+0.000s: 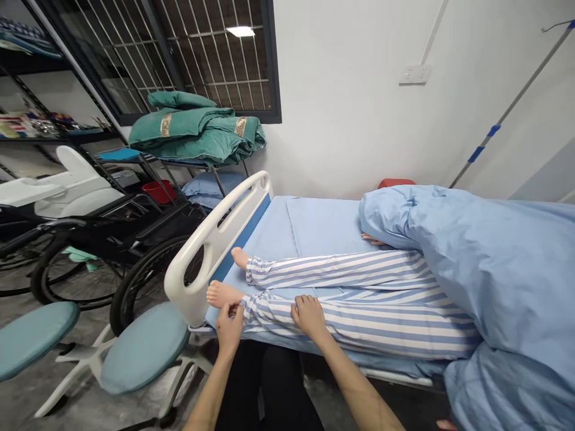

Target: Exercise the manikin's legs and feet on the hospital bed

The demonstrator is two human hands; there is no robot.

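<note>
Seen from the head camera, the person's left hand (pixel 229 328) sits at the end of a hospital bed (pixel 314 227), its grip pressed together, with thumb and fingers pinching the trouser cuff (pixel 248 306) just above a bare foot (pixel 223 294). The right hand (pixel 309 316) lies on the blue-and-white striped trouser leg (pixel 359 323), its grip spread, with the fingers resting on the shin. This leg lies along the bed's near edge, and the second striped leg (pixel 332 269) lies beside it, ending in another bare foot (pixel 240 258). Both feet point toward a white plastic footboard (pixel 188 281). A blue quilt (pixel 449 257) covers the rest of the lying figure, and a hand (pixel 372 239) shows at its edge. Whether the figure is a person or a manikin is hard to tell.

Left of the bed stand two stools with teal seats (pixel 144 347) and a black wheelchair (pixel 108 263). Folded green blankets (pixel 193 129) rest on a metal rack (pixel 179 160) below a barred window (pixel 179 54).
</note>
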